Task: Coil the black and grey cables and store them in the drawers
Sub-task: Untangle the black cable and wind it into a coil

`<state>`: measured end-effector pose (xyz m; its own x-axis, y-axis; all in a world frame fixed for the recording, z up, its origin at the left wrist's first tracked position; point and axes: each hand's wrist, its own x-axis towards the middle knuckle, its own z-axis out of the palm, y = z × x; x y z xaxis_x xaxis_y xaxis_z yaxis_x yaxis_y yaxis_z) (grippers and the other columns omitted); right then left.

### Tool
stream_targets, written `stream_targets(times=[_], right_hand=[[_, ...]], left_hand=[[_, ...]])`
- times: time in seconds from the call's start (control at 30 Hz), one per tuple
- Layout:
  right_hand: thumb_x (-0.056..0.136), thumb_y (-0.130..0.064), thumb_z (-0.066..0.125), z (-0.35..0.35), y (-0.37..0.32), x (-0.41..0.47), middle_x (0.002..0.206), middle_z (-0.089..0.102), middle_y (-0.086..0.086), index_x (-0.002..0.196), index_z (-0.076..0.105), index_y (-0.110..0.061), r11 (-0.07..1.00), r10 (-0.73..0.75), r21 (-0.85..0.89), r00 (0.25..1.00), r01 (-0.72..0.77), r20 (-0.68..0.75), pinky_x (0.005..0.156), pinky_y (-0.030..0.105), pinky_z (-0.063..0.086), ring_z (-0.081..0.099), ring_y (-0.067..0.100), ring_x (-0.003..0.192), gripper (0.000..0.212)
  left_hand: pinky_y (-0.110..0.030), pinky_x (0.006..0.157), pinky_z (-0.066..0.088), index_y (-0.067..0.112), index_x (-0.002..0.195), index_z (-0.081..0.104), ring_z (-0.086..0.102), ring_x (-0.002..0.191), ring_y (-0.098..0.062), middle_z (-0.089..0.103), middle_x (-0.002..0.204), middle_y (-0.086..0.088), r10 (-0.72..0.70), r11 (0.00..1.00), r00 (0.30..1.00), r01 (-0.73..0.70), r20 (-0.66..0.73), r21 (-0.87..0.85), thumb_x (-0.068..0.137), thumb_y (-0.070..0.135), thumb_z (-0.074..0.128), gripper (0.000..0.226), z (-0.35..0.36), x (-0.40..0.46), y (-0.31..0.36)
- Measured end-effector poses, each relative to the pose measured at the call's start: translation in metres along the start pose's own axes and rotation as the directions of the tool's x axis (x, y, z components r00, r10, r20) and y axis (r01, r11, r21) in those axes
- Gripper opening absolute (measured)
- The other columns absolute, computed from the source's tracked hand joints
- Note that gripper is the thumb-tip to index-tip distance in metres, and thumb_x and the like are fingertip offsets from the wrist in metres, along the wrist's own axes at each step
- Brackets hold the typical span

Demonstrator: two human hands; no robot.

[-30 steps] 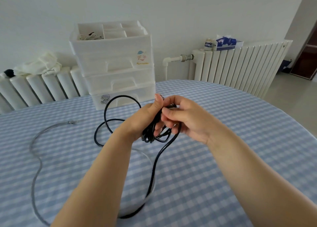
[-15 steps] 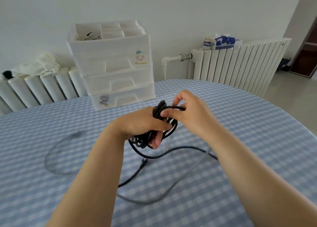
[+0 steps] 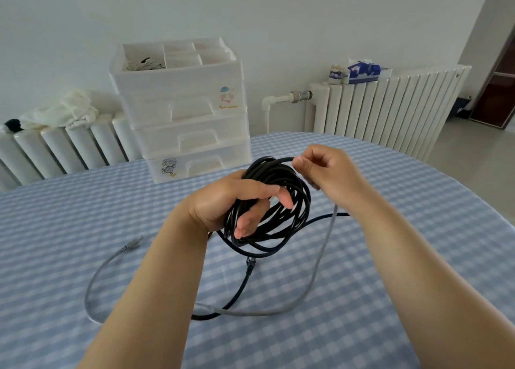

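The left hand (image 3: 237, 201) gripped the black cable (image 3: 274, 201) as a bundle of loops, fingers curled through the coil and thumb laid across its top. The right hand (image 3: 324, 170) pinched a single black strand at the upper rim of the coil, between thumb and forefinger. The coil was held above the middle of the table (image 3: 404, 201); its uncoiled tail lay on the cloth toward the near edge, ending in a connector below the coil. The grey cable (image 3: 315, 274) lay loose on the table, crossing the black tail near the near edge, and rose toward the hands. Whether a hand held it could not be told.

For a clean coil, each new loop should have matched the existing ones. The grey cable risked being drawn in. The drawers (image 3: 192, 134) stood shut at the far edge.
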<state>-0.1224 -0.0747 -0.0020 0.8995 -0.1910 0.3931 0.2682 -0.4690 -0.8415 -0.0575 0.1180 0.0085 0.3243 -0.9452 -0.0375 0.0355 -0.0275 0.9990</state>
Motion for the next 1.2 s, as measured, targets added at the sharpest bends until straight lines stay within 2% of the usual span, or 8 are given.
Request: stream_targets(times=[0.17,0.4,0.53,0.73,0.83,0.93,1.03,1.2], right_hand=[[0.080,-0.042,0.061,0.010,0.010,0.006,0.060,0.055,-0.003,0.070,0.064,-0.023,0.942,0.083,0.329,0.996,-0.071,-0.025,0.057,0.021,0.040,0.047,0.011,0.057,0.022],[0.099,-0.049,0.034,0.013,0.016,0.007,0.052,0.045,-0.009,0.061,0.047,-0.027,0.963,0.067,-0.260,0.997,-0.075,-0.037,0.051,0.026,0.030,0.038,0.008,0.046,0.045],[0.099,-0.052,0.027,0.013,0.015,0.007,0.060,0.055,-0.003,0.074,0.056,-0.027,0.888,0.176,-0.437,0.984,-0.143,0.035,0.058,0.032,0.041,0.051,0.013,0.053,0.046],[0.101,-0.041,0.035,0.006,0.023,0.001,0.087,0.062,-0.004,0.101,0.062,-0.026,0.710,0.421,-0.661,0.899,-0.243,0.121,0.071,0.033,0.044,0.056,0.014,0.075,0.031],[0.102,-0.024,0.042,0.003,0.020,0.000,0.075,0.060,-0.003,0.106,0.062,-0.020,0.838,0.401,-0.440,0.911,-0.322,0.096,0.058,0.026,0.044,0.056,0.015,0.067,0.020],[0.101,-0.024,0.044,0.011,0.011,-0.001,0.069,0.066,-0.002,0.101,0.061,-0.015,0.898,0.362,-0.284,0.931,-0.337,0.041,0.064,0.030,0.057,0.066,0.017,0.066,0.020],[0.101,-0.031,0.042,0.020,0.002,-0.006,0.073,0.066,-0.001,0.106,0.060,-0.021,0.863,0.300,-0.434,0.953,-0.259,0.029,0.068,0.040,0.058,0.066,0.019,0.065,0.022],[0.101,-0.038,0.040,0.022,-0.026,-0.013,0.082,0.064,-0.001,0.109,0.061,-0.019,0.737,0.116,-0.672,0.993,-0.064,0.033,0.067,0.033,0.047,0.060,0.018,0.076,0.029]], left_hand=[[-0.019,0.036,0.035,0.006,0.073,0.056,0.041,0.025,-0.011,0.046,0.039,0.002,0.150,0.939,0.988,-0.150,-0.026,-0.310,0.083,0.009,0.043,0.017,-0.002,0.004,-0.003],[-0.016,0.037,0.036,0.012,0.070,0.047,0.038,0.027,-0.004,0.073,0.085,-0.006,0.266,0.694,0.912,-0.405,-0.311,-0.595,0.073,0.015,0.059,0.013,0.002,0.010,0.000],[-0.015,0.041,0.037,0.014,0.071,0.037,0.039,0.032,-0.001,0.062,0.128,-0.014,0.256,0.580,0.845,-0.523,-0.470,-0.624,0.082,0.015,0.042,0.013,0.008,0.011,0.003],[-0.017,0.049,0.044,0.011,0.067,0.041,0.057,0.056,-0.008,0.058,0.130,-0.022,0.229,0.515,0.718,-0.663,-0.658,-0.544,0.085,0.010,0.041,0.018,0.000,0.007,0.007],[-0.022,0.058,0.048,0.009,0.062,0.047,0.068,0.071,-0.016,0.062,0.125,-0.022,0.198,0.477,0.616,-0.740,-0.762,-0.475,0.090,0.009,0.040,0.029,-0.007,0.000,0.013],[-0.025,0.066,0.051,0.010,0.075,0.049,0.072,0.094,-0.023,0.065,0.123,-0.016,0.151,0.487,0.557,-0.761,-0.817,-0.429,0.091,0.009,0.040,0.019,-0.007,0.001,0.015],[-0.028,0.067,0.054,0.009,0.082,0.050,0.070,0.099,-0.031,0.066,0.122,-0.014,0.134,0.494,0.494,-0.785,-0.859,-0.374,0.094,0.009,0.039,0.016,-0.006,0.003,0.013],[-0.041,0.080,0.054,0.009,0.086,0.051,0.067,0.104,-0.036,0.065,0.123,-0.010,0.084,0.561,0.439,-0.763,-0.895,-0.321,0.094,0.010,0.041,0.013,-0.008,0.006,0.006]])
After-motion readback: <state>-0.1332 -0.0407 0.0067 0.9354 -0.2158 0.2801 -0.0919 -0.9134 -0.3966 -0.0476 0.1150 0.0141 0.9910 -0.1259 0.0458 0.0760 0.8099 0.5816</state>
